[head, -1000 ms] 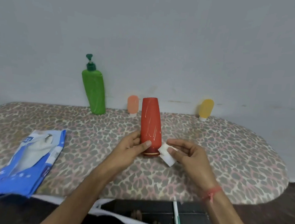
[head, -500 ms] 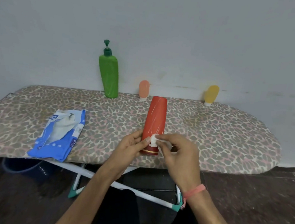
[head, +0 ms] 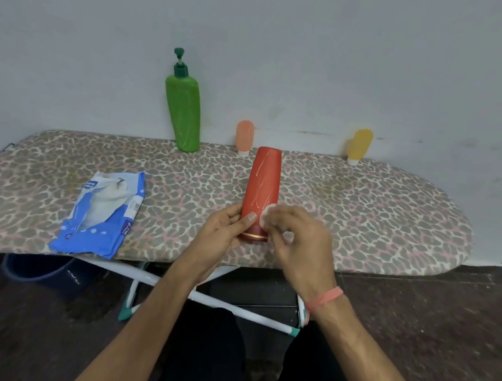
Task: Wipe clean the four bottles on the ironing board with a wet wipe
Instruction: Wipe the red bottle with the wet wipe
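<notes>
A tall red bottle (head: 263, 185) stands cap-down near the front edge of the leopard-print ironing board (head: 362, 218). My left hand (head: 224, 233) grips its lower part from the left. My right hand (head: 297, 240) presses a folded white wet wipe (head: 266, 215) against the bottle's lower right side. A green pump bottle (head: 183, 114), a small orange bottle (head: 244, 136) and a small yellow bottle (head: 359, 145) stand along the wall at the back of the board.
A blue and white wet wipe pack (head: 105, 211) lies on the board's left part. Below the board are its white legs (head: 204, 298), a dark bucket (head: 36, 268) and a dark floor. My legs are in the lower middle.
The view has tilted down and drawn back. My right hand brought the wipe from beside the bottle onto its lower side and rubs it there. My left hand keeps its grip.
</notes>
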